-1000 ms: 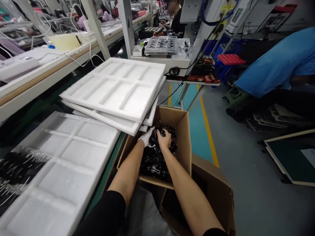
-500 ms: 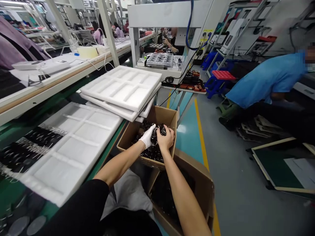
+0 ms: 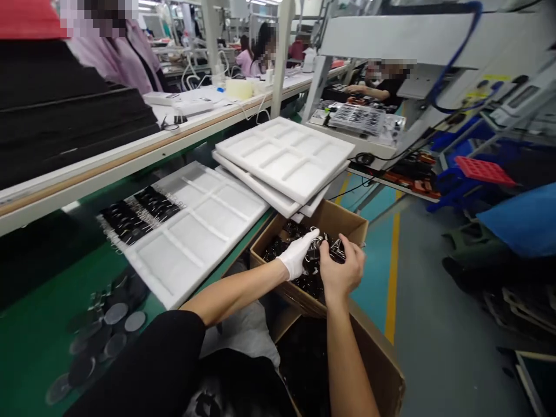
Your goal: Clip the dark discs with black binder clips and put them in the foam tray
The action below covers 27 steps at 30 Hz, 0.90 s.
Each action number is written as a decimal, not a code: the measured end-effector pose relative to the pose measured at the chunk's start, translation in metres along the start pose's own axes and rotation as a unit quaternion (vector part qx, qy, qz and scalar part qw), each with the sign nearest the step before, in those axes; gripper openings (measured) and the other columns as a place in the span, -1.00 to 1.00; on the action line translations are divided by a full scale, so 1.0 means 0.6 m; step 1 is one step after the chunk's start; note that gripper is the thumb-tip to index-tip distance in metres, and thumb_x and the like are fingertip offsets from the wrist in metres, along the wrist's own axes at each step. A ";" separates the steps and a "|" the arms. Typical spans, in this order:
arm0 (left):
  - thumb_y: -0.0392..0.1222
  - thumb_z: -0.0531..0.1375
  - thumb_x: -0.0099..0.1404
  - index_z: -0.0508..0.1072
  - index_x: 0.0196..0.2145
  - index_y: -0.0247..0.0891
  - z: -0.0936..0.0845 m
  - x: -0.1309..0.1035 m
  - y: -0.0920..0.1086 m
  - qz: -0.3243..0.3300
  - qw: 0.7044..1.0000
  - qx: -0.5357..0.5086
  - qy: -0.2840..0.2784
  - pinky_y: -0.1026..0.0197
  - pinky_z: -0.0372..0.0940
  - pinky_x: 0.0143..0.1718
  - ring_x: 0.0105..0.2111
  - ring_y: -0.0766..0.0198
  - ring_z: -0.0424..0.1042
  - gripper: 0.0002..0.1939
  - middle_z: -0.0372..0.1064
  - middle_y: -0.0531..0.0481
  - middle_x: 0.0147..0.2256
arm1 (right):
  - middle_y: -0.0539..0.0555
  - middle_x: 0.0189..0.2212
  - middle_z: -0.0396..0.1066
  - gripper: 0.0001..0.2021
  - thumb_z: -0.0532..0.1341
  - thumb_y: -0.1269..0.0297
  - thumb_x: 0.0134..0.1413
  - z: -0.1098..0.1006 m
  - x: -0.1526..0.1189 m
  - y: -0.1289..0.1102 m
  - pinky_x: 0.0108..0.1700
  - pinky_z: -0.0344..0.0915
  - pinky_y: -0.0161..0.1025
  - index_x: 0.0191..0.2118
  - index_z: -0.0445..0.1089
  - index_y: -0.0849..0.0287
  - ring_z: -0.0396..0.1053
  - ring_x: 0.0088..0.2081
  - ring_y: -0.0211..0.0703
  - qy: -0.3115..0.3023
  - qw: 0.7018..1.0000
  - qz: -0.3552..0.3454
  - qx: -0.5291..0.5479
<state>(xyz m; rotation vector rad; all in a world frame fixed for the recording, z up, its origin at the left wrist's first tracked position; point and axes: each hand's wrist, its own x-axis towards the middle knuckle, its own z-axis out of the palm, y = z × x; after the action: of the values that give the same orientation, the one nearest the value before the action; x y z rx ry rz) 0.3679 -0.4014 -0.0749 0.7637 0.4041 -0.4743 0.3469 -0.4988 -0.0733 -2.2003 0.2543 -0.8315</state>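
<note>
My left hand (image 3: 299, 255), in a white glove, is closed round a clump of black parts with silver wire loops (image 3: 313, 258). Close beside it, my bare right hand (image 3: 342, 266) curls its fingers around more of these parts, with thin silver wires showing between thumb and fingers. Both hands are just above an open cardboard box (image 3: 351, 223), where a loose heap of the same black parts (image 3: 278, 242) lies. The exact kind of part is too small to make out, and my palms hide some of what they hold.
Left of the box, a white foam tray (image 3: 202, 217) holds rows of black parts at its far-left end. More foam trays (image 3: 284, 153) are stacked behind. Grey discs (image 3: 116, 313) lie on the green surface (image 3: 32, 330). A second carton (image 3: 382, 359) stands below; co-workers sit around.
The view has swung left, so the box, trays and my hands appear farther right. Both hands remain together over the box with black parts in them; the right hand is slightly raised.
</note>
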 end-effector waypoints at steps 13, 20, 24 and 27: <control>0.22 0.36 0.21 0.62 -0.12 -0.19 -0.006 -0.175 0.121 0.152 0.981 -0.118 -0.021 0.05 0.44 0.05 -0.07 0.05 0.58 -0.53 0.62 -0.12 -0.10 | 0.23 0.06 0.48 -0.56 0.34 0.09 0.08 -0.041 -0.005 -0.219 0.07 0.43 0.10 0.08 0.57 0.09 0.48 0.07 0.23 -0.005 0.979 -0.205 0.021; 0.16 0.26 0.35 0.59 -0.12 -0.23 -0.127 -0.357 0.187 0.357 0.917 -0.158 0.076 0.03 0.46 0.12 0.00 0.03 0.58 -0.61 0.62 -0.07 -0.15 | 0.25 0.07 0.41 -0.57 0.28 0.09 0.16 0.007 -0.117 -0.384 0.15 0.41 0.12 0.10 0.52 0.12 0.46 0.11 0.20 -0.104 0.925 -0.321 0.176; 0.16 0.25 0.38 0.60 -0.06 -0.20 -0.231 -0.518 0.182 0.474 0.843 -0.160 0.198 0.02 0.45 0.16 0.06 0.02 0.55 -0.60 0.62 -0.02 -0.09 | 0.25 0.06 0.42 -0.56 0.25 0.06 0.17 0.014 -0.262 -0.491 0.14 0.42 0.08 0.09 0.53 0.15 0.45 0.09 0.16 -0.192 0.863 -0.350 0.309; 0.18 0.29 0.34 0.61 -0.07 -0.18 -0.313 -0.647 0.152 0.535 0.775 -0.150 0.300 0.02 0.43 0.20 0.09 0.00 0.54 -0.59 0.62 -0.01 -0.06 | 0.26 0.08 0.39 -0.55 0.23 0.05 0.19 0.002 -0.396 -0.554 0.13 0.42 0.09 0.11 0.53 0.14 0.43 0.09 0.16 -0.274 0.814 -0.352 0.372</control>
<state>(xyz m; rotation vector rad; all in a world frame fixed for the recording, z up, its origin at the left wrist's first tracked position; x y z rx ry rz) 0.0657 -0.1061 0.0502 0.6940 0.5407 0.9304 0.1400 -0.1683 0.0490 -1.6260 -1.0615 -0.4719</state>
